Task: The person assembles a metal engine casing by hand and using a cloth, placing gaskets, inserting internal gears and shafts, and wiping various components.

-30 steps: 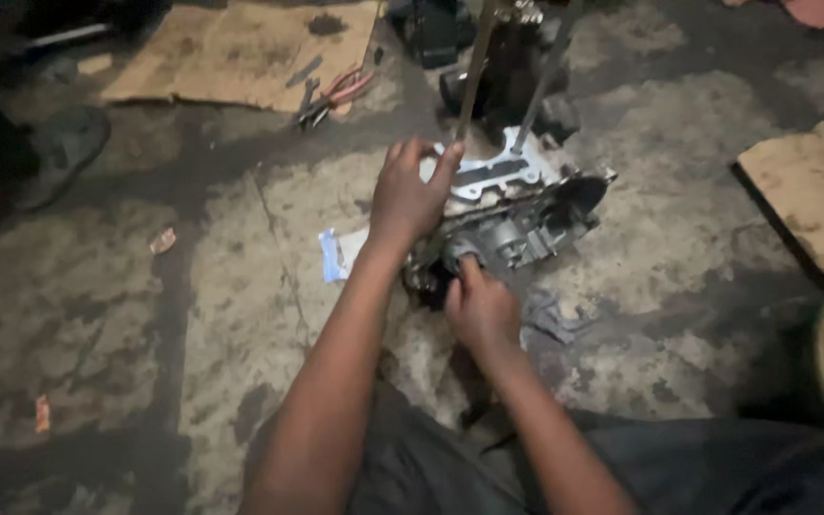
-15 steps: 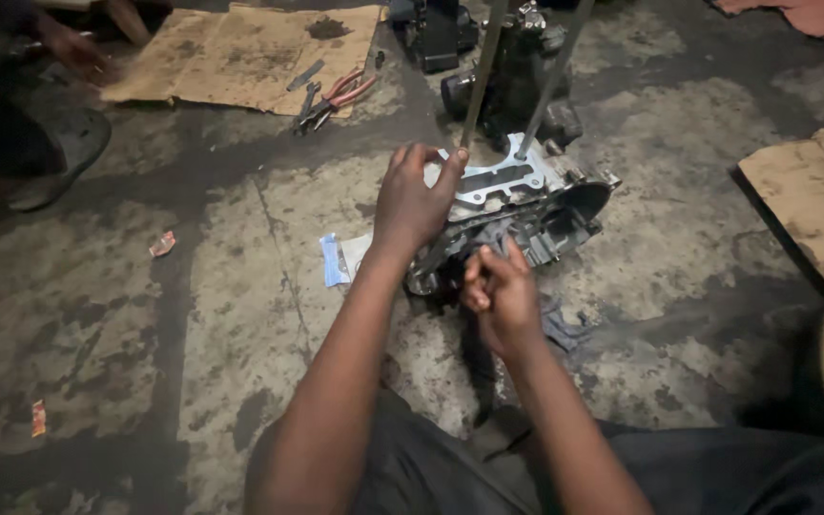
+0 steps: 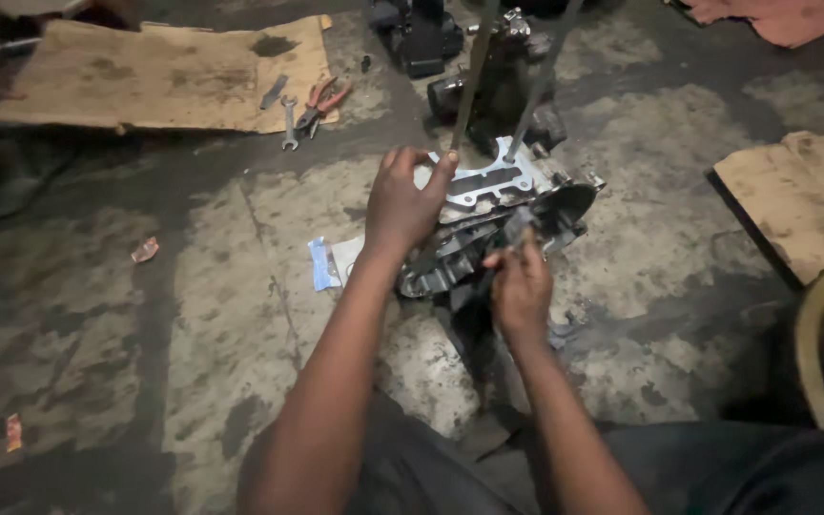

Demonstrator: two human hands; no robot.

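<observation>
The right hand [image 3: 520, 286] has lifted off the engine crankcase [image 3: 503, 215], now pinching a small dark tool; the left hand [image 3: 402, 200] still grips its edge.

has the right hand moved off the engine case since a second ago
Yes. The right hand has pulled back toward the person, away from the engine case, and now holds a small dark tool up against its near side; the left hand grips its top edge.

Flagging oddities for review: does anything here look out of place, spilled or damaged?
Nothing looks broken. Both the left hand and right hand work on an engine casing lying directly on the stained concrete floor, with pliers and a wrench loose on cardboard, and scraps littered around.
</observation>
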